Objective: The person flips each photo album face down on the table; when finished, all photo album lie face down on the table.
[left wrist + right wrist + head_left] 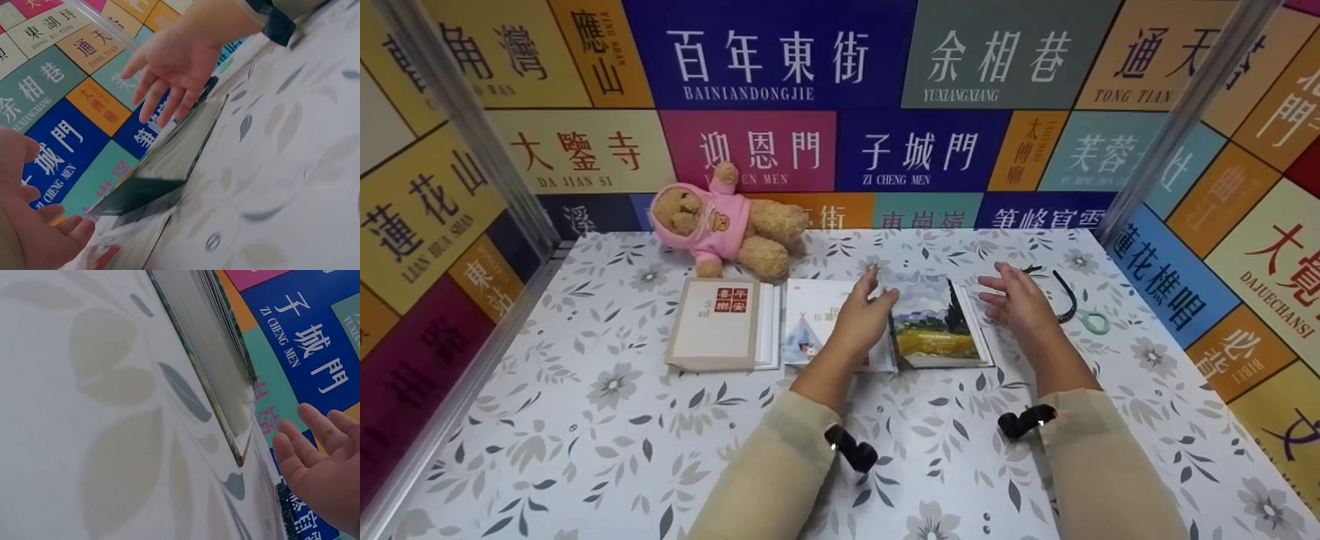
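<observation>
My left hand (861, 319) hovers over the right part of a white book with a tent picture (802, 337), its fingertips near the left edge of a book with a painted landscape cover (934, 322). Neither hand holds anything. To the right of the landscape book is my right hand (1020, 300), fingers spread and relaxed, apart from its page edge. In the left wrist view the book's pages and dark cover edge (140, 194) lie between the left hand (42, 211) and the right hand (174, 67).
A beige book (712, 322) with a red square lies at the left. Behind it, a teddy bear (720, 221) in a pink hoodie leans against the patterned wall. Past the right hand are a black band (1065, 296) and a pale green ring (1096, 322) on the floral tabletop (607, 450).
</observation>
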Action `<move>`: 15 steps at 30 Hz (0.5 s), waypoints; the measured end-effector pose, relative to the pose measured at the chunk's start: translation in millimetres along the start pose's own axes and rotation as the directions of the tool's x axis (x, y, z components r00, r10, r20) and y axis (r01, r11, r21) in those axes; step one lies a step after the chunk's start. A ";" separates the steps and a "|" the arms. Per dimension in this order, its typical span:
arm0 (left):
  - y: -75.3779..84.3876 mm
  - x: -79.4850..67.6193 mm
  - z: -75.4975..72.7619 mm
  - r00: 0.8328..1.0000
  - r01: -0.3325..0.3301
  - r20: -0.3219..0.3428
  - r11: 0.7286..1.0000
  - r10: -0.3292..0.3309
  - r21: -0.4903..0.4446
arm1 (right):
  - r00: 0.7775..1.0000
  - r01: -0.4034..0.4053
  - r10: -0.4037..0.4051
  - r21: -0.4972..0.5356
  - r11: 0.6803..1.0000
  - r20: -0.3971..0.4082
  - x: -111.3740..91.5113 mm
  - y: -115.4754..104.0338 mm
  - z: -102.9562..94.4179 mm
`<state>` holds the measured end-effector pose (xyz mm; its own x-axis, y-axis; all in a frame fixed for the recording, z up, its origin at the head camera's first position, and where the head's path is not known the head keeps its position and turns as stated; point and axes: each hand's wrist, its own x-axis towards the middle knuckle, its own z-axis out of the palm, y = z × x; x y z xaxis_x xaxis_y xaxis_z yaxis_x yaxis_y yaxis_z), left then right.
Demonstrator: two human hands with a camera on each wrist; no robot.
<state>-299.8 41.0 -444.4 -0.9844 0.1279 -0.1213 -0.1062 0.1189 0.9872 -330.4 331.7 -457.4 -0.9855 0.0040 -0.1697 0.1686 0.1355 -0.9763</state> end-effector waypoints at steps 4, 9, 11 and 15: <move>1.3 2.1 18.0 0.997 0.076 -0.021 0.995 -0.077 -0.060 | 1.000 -0.010 0.010 0.033 0.999 0.013 -1.2 3.1 -1.8; -2.1 0.5 26.8 0.995 0.092 -0.027 0.994 -0.094 -0.064 | 0.999 -0.022 0.021 0.028 0.999 0.036 -0.3 7.4 0.5; -5.1 -1.1 28.2 0.995 0.097 -0.010 0.994 -0.098 -0.041 | 0.998 -0.025 0.024 0.015 1.000 0.051 0.2 9.3 0.5; -10.3 -3.1 33.2 0.992 0.123 0.005 0.992 -0.123 -0.009 | 0.996 -0.040 0.045 -0.059 0.997 0.083 -2.4 10.0 1.0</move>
<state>-291.0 72.1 -457.7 -0.9631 0.1169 -0.2424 -0.2279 0.1251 0.9656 -326.4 332.0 -466.9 -0.9719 -0.0724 -0.2242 0.2068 0.1936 -0.9590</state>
